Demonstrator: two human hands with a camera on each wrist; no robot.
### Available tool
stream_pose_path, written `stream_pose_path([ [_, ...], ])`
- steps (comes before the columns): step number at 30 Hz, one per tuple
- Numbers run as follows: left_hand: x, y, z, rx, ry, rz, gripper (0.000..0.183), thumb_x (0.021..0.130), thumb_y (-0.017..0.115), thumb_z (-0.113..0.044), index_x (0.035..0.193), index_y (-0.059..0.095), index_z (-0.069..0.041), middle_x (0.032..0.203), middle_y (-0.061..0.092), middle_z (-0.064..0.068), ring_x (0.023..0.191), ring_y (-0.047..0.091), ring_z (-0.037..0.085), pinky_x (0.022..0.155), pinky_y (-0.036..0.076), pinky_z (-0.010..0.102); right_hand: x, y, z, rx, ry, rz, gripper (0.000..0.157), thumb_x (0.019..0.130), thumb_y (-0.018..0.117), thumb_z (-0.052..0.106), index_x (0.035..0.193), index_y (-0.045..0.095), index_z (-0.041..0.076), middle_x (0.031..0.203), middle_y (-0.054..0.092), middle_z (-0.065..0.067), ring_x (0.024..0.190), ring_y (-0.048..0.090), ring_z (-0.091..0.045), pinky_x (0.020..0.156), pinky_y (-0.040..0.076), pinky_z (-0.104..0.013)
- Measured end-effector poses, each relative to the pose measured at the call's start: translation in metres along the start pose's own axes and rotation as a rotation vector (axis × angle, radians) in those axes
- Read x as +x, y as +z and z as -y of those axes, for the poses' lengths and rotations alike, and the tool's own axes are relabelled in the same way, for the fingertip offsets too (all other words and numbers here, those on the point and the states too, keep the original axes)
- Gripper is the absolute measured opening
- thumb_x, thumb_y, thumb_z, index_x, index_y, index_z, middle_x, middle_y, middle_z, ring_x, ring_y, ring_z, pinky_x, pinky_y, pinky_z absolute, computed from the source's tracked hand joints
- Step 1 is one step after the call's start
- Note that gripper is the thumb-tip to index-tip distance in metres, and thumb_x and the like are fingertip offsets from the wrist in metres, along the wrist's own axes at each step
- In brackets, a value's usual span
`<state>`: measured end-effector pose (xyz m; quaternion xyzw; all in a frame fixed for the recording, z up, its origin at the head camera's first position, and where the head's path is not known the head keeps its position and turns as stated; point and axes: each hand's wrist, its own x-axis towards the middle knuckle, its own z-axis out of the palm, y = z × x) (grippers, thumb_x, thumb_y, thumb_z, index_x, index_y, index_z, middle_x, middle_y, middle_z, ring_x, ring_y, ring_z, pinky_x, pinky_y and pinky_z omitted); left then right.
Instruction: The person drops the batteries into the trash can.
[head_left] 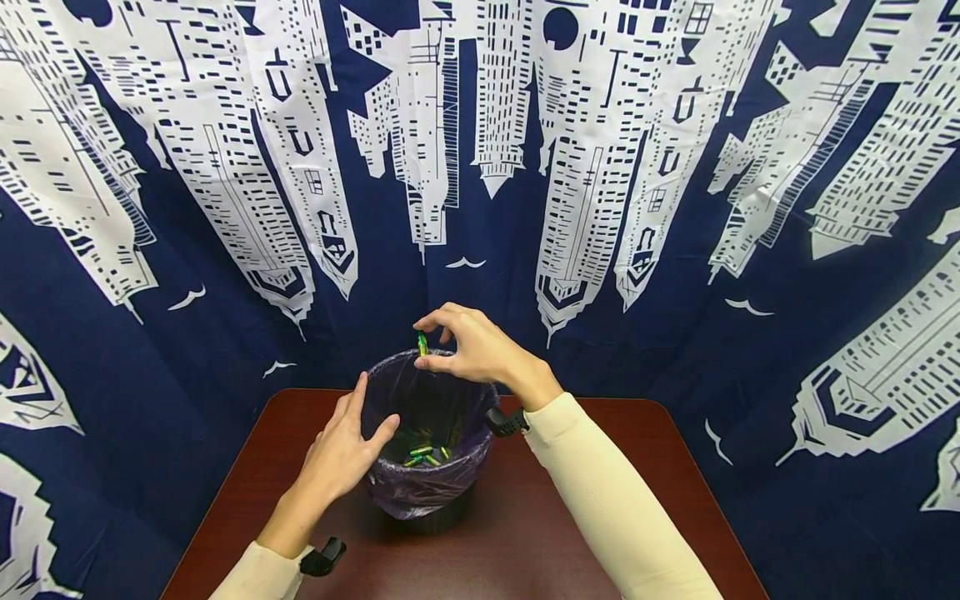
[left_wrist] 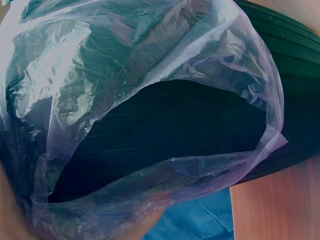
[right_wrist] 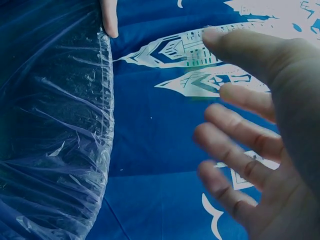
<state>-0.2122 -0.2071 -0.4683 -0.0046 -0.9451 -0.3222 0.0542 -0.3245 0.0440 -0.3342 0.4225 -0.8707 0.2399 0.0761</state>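
A trash bin lined with a translucent purple bag (head_left: 431,492) stands on the table. Over its far rim my right hand (head_left: 480,346) pinches a small green-and-yellow battery (head_left: 422,343) upright between thumb and index finger. In the right wrist view that hand (right_wrist: 250,165) has its fingers spread beside the bag's gathered rim (right_wrist: 106,125), and no battery shows there. My left hand (head_left: 337,446) lies along the bin's left rim, fingers extended and thumb over the opening. Several similar batteries (head_left: 423,451) lie at the bottom of the bin.
The brown tabletop (head_left: 570,500) surrounds the bin. Directly behind the table hangs a dark blue cloth (head_left: 480,283) printed with upside-down white buildings. A black band (head_left: 324,557) is on the left wrist and another black band (head_left: 506,422) on the right.
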Motion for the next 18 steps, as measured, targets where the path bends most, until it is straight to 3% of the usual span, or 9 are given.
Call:
stream_pose_path([
  [6, 0.0006, 0.0004, 0.0006, 0.003, 0.002, 0.005, 0.103, 0.115, 0.062, -0.062, 0.189, 0.009, -0.014, 0.186, 0.035, 0.031, 0.152, 0.063, 0.061, 0.118, 0.054, 0.083, -0.0039, -0.0013, 0.0018, -0.015, 0.068, 0.049, 0.06, 0.103, 0.092, 0.041, 0.155, 0.074, 0.016, 0.149, 0.074, -0.008, 0.13, 0.077, -0.029, 0.113, 0.065, -0.049],
  [18, 0.0006, 0.001, 0.003, -0.001, -0.007, 0.0, 0.103, 0.114, 0.06, -0.067, 0.189, 0.011, -0.015, 0.186, 0.035, 0.03, 0.151, 0.063, 0.062, 0.118, 0.053, 0.083, -0.0075, 0.0004, -0.0037, -0.014, 0.051, 0.033, 0.051, 0.105, 0.09, 0.037, 0.15, 0.078, 0.016, 0.147, 0.076, -0.008, 0.127, 0.078, -0.028, 0.112, 0.066, -0.048],
])
